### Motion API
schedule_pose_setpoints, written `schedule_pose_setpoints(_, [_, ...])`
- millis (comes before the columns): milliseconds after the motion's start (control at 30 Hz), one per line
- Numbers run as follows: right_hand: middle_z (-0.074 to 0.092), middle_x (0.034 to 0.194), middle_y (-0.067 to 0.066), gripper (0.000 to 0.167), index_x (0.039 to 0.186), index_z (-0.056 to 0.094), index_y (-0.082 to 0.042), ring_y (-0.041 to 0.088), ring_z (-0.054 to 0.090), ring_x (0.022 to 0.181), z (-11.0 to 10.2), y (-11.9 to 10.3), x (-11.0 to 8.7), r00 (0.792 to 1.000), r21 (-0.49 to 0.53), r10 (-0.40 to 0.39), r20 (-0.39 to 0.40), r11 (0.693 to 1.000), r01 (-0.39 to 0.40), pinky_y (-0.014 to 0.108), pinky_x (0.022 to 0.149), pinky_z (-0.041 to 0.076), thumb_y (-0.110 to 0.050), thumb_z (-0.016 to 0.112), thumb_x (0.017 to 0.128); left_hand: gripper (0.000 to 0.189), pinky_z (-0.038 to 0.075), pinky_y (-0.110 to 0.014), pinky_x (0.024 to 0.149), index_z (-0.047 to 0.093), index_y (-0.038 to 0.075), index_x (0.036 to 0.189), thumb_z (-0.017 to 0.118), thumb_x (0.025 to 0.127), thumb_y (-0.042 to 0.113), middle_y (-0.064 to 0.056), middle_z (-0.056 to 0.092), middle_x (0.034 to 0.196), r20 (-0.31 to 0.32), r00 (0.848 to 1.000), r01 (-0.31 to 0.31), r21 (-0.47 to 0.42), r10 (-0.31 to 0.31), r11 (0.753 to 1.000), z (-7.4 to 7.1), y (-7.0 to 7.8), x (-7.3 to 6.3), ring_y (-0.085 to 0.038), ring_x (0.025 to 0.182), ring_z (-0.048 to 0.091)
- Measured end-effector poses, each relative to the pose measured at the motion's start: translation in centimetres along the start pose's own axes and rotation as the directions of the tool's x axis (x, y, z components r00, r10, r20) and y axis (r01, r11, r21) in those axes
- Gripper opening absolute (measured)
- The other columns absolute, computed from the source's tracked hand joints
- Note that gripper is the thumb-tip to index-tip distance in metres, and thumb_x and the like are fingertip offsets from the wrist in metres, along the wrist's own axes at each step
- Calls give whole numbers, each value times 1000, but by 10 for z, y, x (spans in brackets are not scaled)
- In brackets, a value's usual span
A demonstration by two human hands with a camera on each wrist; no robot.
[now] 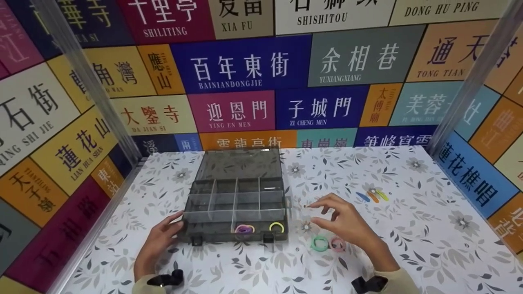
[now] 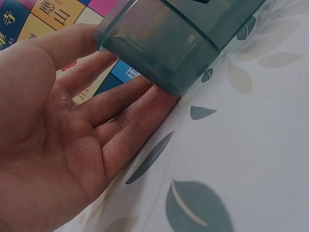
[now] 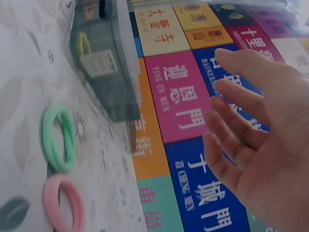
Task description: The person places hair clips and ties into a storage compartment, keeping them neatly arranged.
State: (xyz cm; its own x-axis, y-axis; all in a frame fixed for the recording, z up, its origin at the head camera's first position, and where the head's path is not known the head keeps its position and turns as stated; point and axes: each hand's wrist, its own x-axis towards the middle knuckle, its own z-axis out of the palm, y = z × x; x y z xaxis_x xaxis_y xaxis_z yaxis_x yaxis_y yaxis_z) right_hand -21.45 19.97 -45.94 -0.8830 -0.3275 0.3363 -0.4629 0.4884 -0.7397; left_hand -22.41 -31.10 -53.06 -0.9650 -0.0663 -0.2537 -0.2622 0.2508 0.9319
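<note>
A grey see-through divided box (image 1: pixel 261 236) lies with its lid (image 1: pixel 241 165) raised at the back. My left hand (image 1: pixel 157 239) touches the box's left side with fingers fairly straight; in the left wrist view the fingertips meet the box corner (image 2: pixel 164 72). My right hand (image 1: pixel 343 220) hovers right of the box, fingers loosely bent, nothing held. In the front row of the box lie a purple hair tie (image 1: pixel 244 229) and a yellow hair tie (image 1: pixel 277 227). On the table near my right hand are a green hair tie (image 3: pixel 59 139) and a pink hair tie (image 3: pixel 63 203).
Blue, orange and yellow hair clips (image 1: pixel 372 195) lie on the table beyond my right hand. A leaf-patterned cloth (image 1: pixel 425 245) covers the table. Panels with printed place names (image 1: pixel 241 65) stand behind it and at both sides.
</note>
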Motion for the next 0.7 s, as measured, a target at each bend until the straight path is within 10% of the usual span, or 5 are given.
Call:
schedule_pose_setpoints(367, [64, 121, -1, 33, 121, 71, -23, 10, 57, 98, -41, 44, -15, 992, -13, 110, -69, 994, -111, 23, 79, 51, -26, 78, 89, 59, 42, -57, 113, 40, 17, 155, 59, 102, 36, -22, 35, 160, 1, 1000, 17, 4, -17, 1000, 0, 1, -1, -42, 146, 37])
schedule_pose_setpoints(700, [58, 137, 11, 51, 133, 65, -14, 11, 57, 109, -66, 89, -32, 957, -49, 287, 48, 957, -285, 28, 84, 53, -31, 79, 87, 61, 44, -57, 111, 40, 15, 155, 59, 101, 37, -22, 34, 161, 2, 1000, 9, 24, -9, 1000, 0, -1, 1, -43, 146, 37])
